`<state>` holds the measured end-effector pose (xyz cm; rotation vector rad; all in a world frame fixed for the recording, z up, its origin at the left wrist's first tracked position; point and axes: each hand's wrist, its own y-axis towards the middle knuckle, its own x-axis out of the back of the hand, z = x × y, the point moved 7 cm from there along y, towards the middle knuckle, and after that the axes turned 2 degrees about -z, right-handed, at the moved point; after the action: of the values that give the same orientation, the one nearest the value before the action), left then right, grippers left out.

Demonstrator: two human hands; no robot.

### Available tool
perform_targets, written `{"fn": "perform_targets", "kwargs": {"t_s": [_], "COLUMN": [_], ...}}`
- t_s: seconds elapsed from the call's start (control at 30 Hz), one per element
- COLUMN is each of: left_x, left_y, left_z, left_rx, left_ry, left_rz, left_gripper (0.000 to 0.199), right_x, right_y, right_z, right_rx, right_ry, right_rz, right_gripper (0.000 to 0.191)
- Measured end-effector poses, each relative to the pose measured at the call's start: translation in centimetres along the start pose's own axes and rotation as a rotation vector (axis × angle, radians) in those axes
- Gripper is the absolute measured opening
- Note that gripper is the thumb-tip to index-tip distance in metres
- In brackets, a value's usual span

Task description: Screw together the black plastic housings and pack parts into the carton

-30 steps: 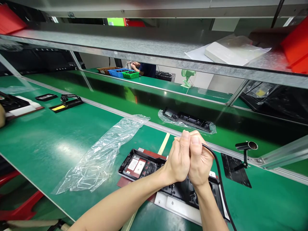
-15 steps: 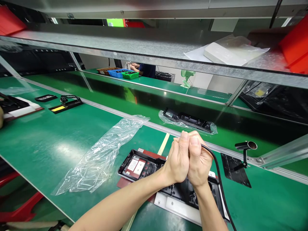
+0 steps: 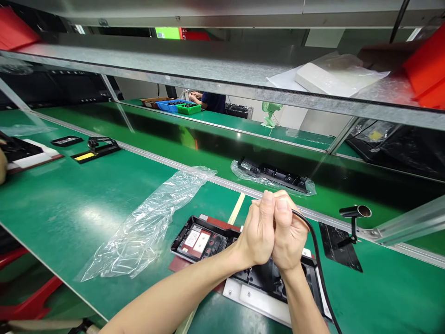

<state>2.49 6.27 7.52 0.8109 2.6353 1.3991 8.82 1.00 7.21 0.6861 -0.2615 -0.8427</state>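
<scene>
My left hand and my right hand are both closed, pressed side by side with the thumbs up. They are above a long black plastic housing, covering its middle. A black cable comes out at the top of my right hand and hangs down along the right side. Whatever else is inside the fists is hidden. The housing lies open side up on a fixture with a white block and a dark red base. A label and small posts show inside it.
A clear plastic bag lies left of the housing. Beyond the rail, a black part rests on clear film. A metal tube holder stands at right. Overhead runs a metal shelf. Another person's hand is at the left edge.
My hands and the housing hold the same position. At the left edge, the other person's hand has moved slightly further into view.
</scene>
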Motion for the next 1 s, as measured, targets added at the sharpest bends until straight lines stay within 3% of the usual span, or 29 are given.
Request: {"fn": "perform_targets", "kwargs": {"t_s": [0.2, 0.4, 0.67, 0.8, 0.9, 1.0], "left_x": [0.1, -0.6, -0.7, -0.5, 0.4, 2.3], "left_y": [0.2, 0.2, 1.3, 1.2, 0.8, -0.7], "left_z": [0.0, 0.8, 0.2, 0.1, 0.1, 2.0], "left_rx": [0.014, 0.159, 0.260, 0.297, 0.187, 0.209], "left_ry": [-0.038, -0.177, -0.437, -0.410, -0.252, -0.056], "left_rz": [0.009, 0.142, 0.261, 0.364, 0.501, 0.587], "left_gripper": [0.055, 0.063, 0.066, 0.074, 0.083, 0.081], "right_x": [0.0, -0.2, 0.1, 0.6, 1.2, 1.6], "right_y": [0.0, 0.0, 0.2, 0.3, 0.3, 0.0], "right_z": [-0.1, 0.0, 0.1, 0.5, 0.8, 0.7], "right_rx": [-0.002, -0.018, -0.026, -0.042, -0.043, -0.074], "right_ry": [-0.005, -0.016, -0.076, -0.175, -0.215, -0.127], "right_rz": [0.005, 0.009, -0.012, 0.007, -0.008, -0.039], "right_gripper": [0.032, 0.032, 0.031, 0.037, 0.042, 0.043]}}
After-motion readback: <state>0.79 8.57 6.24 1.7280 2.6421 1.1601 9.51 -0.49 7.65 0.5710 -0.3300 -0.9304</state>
